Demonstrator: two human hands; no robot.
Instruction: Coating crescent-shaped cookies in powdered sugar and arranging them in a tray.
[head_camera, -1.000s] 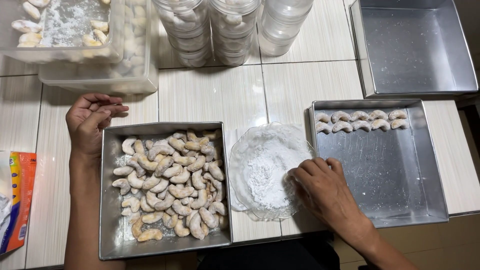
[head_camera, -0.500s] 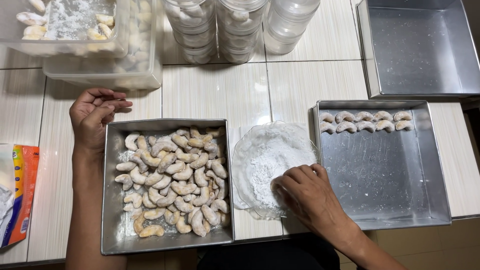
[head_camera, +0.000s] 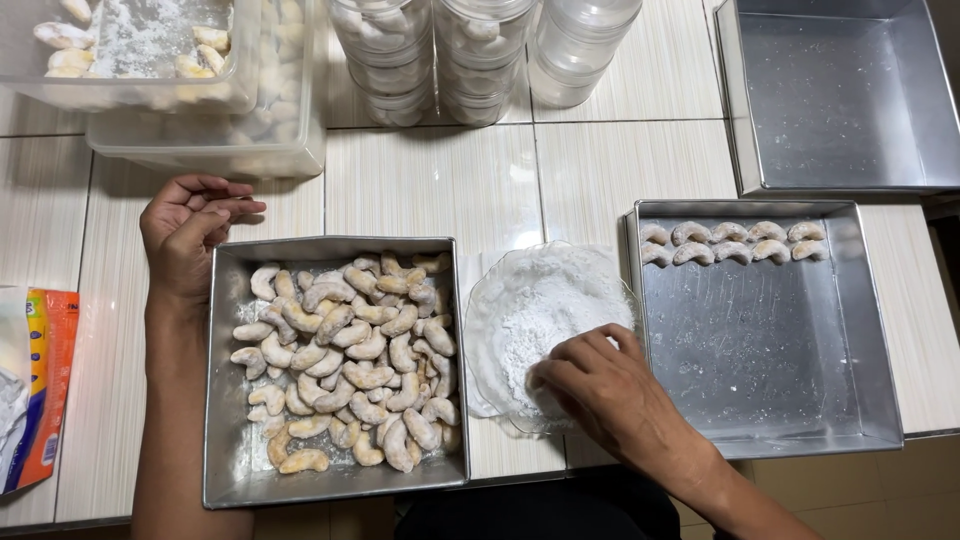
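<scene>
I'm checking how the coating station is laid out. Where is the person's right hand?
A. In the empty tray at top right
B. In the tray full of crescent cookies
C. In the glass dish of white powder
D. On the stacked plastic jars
C: the right hand has its fingers down in the white powder of the glass dish, between the two metal trays.

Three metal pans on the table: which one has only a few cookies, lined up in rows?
The pan on the right, beside the right hand. It holds two short rows along its far edge; the left pan is heaped, and the far-right pan is bare.
</scene>
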